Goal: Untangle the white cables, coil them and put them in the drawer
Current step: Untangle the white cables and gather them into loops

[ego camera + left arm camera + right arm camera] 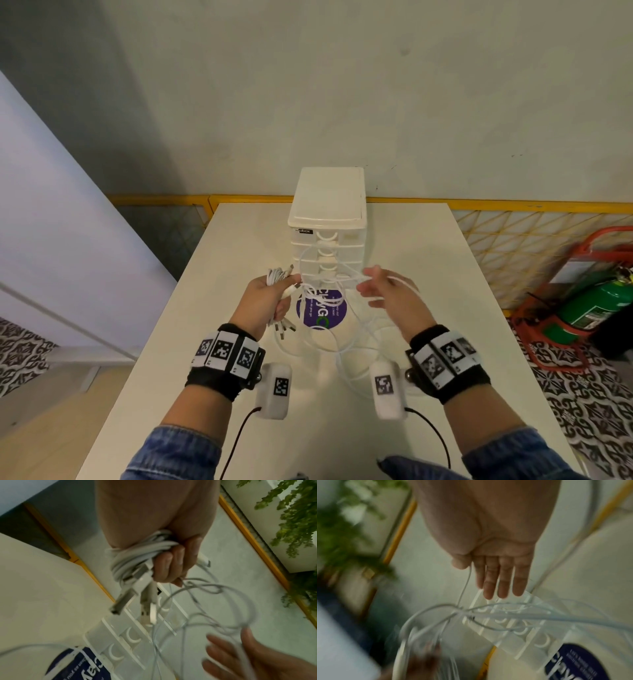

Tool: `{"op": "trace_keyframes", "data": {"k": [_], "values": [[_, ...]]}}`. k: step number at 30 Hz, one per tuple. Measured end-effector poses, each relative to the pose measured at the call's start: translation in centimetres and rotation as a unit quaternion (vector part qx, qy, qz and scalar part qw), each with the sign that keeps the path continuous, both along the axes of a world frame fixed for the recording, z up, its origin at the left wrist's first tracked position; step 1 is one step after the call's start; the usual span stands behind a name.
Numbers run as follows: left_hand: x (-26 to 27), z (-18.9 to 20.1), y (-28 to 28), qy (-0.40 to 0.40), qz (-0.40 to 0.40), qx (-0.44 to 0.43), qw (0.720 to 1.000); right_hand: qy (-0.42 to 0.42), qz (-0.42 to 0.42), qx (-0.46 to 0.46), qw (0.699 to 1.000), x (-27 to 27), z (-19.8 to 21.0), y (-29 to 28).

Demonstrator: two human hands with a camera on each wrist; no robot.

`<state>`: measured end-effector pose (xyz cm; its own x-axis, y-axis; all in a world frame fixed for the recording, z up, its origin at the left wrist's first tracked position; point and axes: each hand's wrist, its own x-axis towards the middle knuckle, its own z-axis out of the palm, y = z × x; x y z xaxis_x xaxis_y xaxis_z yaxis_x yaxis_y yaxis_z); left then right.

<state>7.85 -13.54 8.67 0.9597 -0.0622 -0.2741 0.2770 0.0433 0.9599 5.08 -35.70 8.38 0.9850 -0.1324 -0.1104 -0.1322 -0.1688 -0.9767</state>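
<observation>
Two hands are hovering above a white desk. Left hand is clenching a coiled bundle of white cables — plug ends are dangling below its fist. Right hand is lying released, fingers straight, with loose cable loops draping over it and trailing onto the desk. Behind them a white drawer unit is standing upright, drawers closed.

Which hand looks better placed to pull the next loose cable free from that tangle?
The right hand, probably. Its fingers are straight and free, with loose white cables strung right beside them. The left hand is full, gripping a coiled bundle with plugs hanging out.
</observation>
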Motion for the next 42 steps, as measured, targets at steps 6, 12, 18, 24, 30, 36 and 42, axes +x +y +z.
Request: {"op": "trace_keyframes", "data": {"k": [6, 12, 18, 24, 30, 36, 42], "values": [[-0.1, 0.4, -0.6, -0.035, 0.014, 0.046, 0.998, 0.148, -0.02, 0.014, 0.989, -0.6, 0.7, -0.2], [-0.5, 0.2, -1.9, -0.032, 0.017, 0.049, 0.998, -0.065, 0.085, -0.173, 0.979, -0.4, 0.8, 0.4], [-0.6, 1.3, -1.5, -0.042, 0.035, 0.068, 0.996, -0.153, 0.108, -0.288, 0.939, -0.3, -1.1, 0.7], [0.2, 1.3, 0.1, -0.044, 0.039, 0.076, 0.995, -0.095, -0.07, -0.171, 0.978, 0.5, -1.1, -1.5], [0.2, 1.2, 0.6, -0.031, 0.053, 0.074, 0.995, -0.086, -0.112, -0.113, 0.984, 0.3, -1.4, -2.4], [0.4, 1.4, 0.9, -0.01, 0.112, 0.06, 0.992, 0.032, -0.134, -0.136, 0.981, 0.2, -2.2, -5.2], [1.0, 2.0, 2.9, 0.007, 0.219, 0.053, 0.974, 0.088, -0.263, 0.058, 0.959, -0.1, -4.0, -7.2]]}}
